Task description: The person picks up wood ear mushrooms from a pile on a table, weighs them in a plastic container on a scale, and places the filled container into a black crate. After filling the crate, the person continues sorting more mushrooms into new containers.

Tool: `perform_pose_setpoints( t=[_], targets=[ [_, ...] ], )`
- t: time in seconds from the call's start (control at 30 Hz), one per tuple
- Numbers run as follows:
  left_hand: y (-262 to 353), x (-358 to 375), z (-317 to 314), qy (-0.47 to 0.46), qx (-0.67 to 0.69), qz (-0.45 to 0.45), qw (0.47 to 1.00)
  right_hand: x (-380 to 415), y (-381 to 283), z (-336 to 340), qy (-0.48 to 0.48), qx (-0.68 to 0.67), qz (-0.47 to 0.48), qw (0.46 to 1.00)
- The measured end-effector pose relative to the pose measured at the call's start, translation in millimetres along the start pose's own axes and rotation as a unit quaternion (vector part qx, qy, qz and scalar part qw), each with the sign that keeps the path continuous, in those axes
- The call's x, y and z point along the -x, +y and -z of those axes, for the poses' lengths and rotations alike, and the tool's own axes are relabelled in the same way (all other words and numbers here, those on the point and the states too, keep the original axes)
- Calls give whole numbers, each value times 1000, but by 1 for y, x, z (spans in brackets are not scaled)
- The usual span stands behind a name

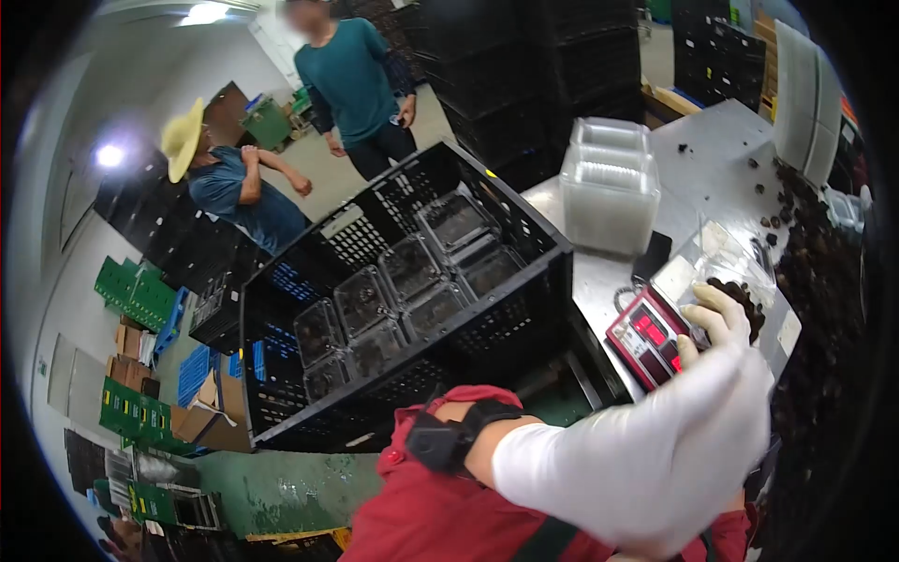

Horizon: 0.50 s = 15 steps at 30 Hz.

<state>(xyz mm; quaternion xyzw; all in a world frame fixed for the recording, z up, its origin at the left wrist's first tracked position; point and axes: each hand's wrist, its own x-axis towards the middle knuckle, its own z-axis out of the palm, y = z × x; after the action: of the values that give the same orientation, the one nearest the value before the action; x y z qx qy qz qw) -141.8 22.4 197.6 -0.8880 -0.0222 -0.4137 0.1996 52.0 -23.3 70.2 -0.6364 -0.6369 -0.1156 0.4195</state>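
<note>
My left hand (716,328), in a white glove with a dark strap device at the wrist, reaches over a red digital scale (648,335) with lit red digits. Its fingers are bent and apart, one tip close to the scale's front panel; I see nothing gripped. Just beyond the fingers, a clear plastic box (735,258) with its lid up stands on the scale plate, with dark lumpy pieces (740,298) beside the fingers. My right hand does not show.
A black crate (412,351) holds several filled clear boxes. Stacked clear containers (611,192) stand on the metal table (698,140). A dark heap (815,309) covers its right side. Two people stand beyond the crate, near tall black crate stacks (524,84).
</note>
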Motion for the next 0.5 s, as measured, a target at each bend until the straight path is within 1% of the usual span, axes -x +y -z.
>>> perform_pose_setpoints(
  t=[0.03, 0.07, 0.1, 0.13, 0.17, 0.2, 0.23, 0.27, 0.33, 0.4, 0.43, 0.5],
  targets=[
    [0, 9, 1, -149, 9, 8, 989, -1, 1, -13, 8, -29, 24, 999],
    [0, 19, -7, -23, 151, 119, 981, -12, -13, -14, -5, -69, 9, 998],
    [-9, 35, -21, -21, 140, 155, 978, -21, -27, -19, -19, -75, 16, 997],
    [-21, 51, -26, -48, 71, 206, 975, -28, -39, -25, -31, -81, 23, 996],
    [-32, 62, -24, -62, 38, 267, 961, -32, -48, -36, -43, -106, 12, 993],
    [-40, 82, -29, -59, -22, 310, 949, -37, -53, -49, -53, -141, 22, 988],
    [-45, 101, -32, -51, -46, 363, 929, -42, -60, -60, -54, -148, 41, 987],
    [-51, 119, -33, -70, -61, 393, 915, -47, -66, -69, -59, -152, 57, 985],
    [-58, 148, -42, -77, -105, 399, 908, -56, -77, -84, -86, -167, 71, 980],
    [-57, 164, -52, -185, -55, 448, 873, -63, -82, -102, -98, -163, 102, 977],
    [-58, 169, -59, -169, -125, 400, 892, -62, -81, -111, -122, -138, 120, 976],
    [-57, 174, -65, -167, -151, 397, 890, -58, -80, -135, -159, -111, 123, 973]
  ],
)
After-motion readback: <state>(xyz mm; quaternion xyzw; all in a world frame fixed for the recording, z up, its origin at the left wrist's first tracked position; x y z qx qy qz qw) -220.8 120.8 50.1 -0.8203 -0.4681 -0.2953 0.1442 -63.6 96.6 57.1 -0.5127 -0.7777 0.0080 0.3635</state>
